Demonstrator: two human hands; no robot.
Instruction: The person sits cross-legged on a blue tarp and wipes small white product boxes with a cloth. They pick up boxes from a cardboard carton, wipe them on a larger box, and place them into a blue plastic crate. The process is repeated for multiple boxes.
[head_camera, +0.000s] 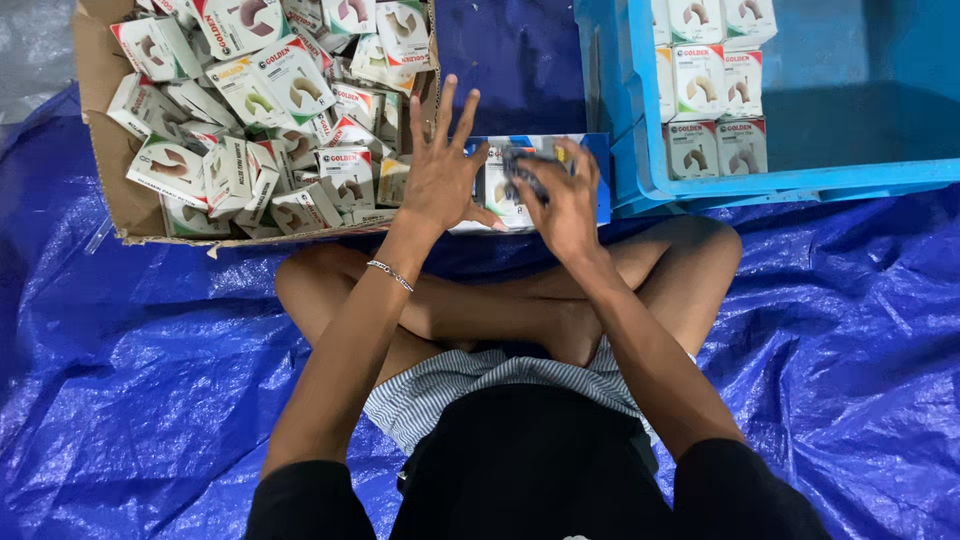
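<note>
I sit cross-legged on a blue tarp (130, 400). My left hand (440, 170) is open, fingers spread, hovering beside a brown cardboard box (100, 90) filled with several small white cartons (290, 85). My right hand (565, 195) is closed on a small dark object (520, 165), held over a flat blue and white box (598, 165) lying in front of my knees. A thin bracelet (390, 275) circles my left wrist.
A blue plastic crate (800, 180) stands at the upper right, with small white cartons (705, 85) stacked in rows against its left wall. The tarp is wrinkled on both sides of my legs.
</note>
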